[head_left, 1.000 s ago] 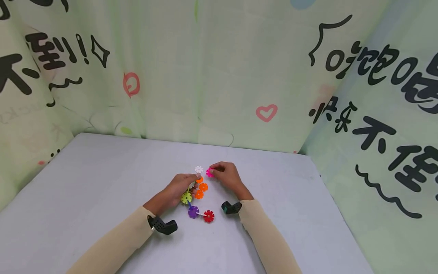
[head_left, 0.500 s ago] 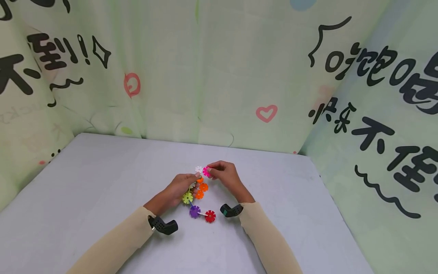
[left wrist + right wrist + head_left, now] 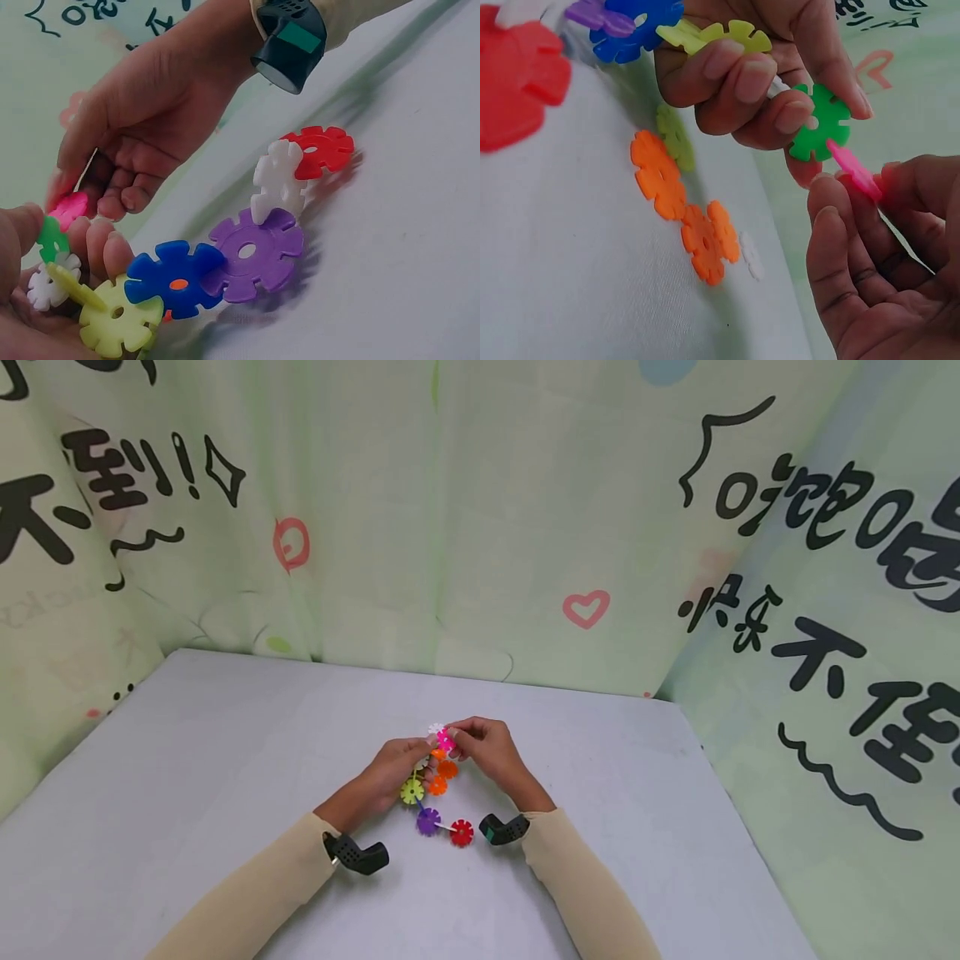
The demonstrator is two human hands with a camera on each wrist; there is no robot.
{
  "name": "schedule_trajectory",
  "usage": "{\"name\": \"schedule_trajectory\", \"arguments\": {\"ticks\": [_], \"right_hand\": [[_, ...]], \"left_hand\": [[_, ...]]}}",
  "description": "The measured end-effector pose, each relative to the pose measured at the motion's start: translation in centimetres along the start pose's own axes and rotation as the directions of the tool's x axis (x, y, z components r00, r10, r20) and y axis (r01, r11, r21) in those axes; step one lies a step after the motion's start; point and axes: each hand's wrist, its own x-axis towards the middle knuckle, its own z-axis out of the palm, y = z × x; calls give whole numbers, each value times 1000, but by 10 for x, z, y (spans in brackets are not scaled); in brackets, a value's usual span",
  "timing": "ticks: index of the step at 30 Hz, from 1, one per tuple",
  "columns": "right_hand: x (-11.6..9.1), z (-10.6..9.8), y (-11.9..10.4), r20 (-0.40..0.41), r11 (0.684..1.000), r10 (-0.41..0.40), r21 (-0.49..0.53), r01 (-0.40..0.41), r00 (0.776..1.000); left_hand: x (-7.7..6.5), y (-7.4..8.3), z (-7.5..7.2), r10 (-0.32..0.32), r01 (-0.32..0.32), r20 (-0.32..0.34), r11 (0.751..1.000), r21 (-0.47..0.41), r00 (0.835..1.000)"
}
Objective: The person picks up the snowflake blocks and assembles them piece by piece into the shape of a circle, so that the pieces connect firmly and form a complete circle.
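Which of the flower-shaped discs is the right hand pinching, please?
The pink disc, the only one of that colour; the right hand pinches it at the edge of the green disc, which the left hand holds.

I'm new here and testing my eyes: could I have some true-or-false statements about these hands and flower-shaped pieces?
1. Both hands are empty. False: the right hand pinches the pink piece, and the left hand holds the green piece.
2. The blue piece joins the purple piece. True.
3. A white piece links the purple piece to the red piece. True.
4. There is only one orange piece. False: three orange pieces lie on the table.
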Motion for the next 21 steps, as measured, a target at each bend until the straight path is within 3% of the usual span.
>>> {"name": "schedule_trajectory", "arguments": {"ticks": [11,21], "right_hand": [[-5,-1,-4,91,984,-143,-93,152,985],[-3,3,-16,23,980,-137,-140,139,990]], "left_hand": [[-1,3,0,29,-28,56,1000,-7,998],[-3,5,5,77,-80,-55,996,-49,996]]}}
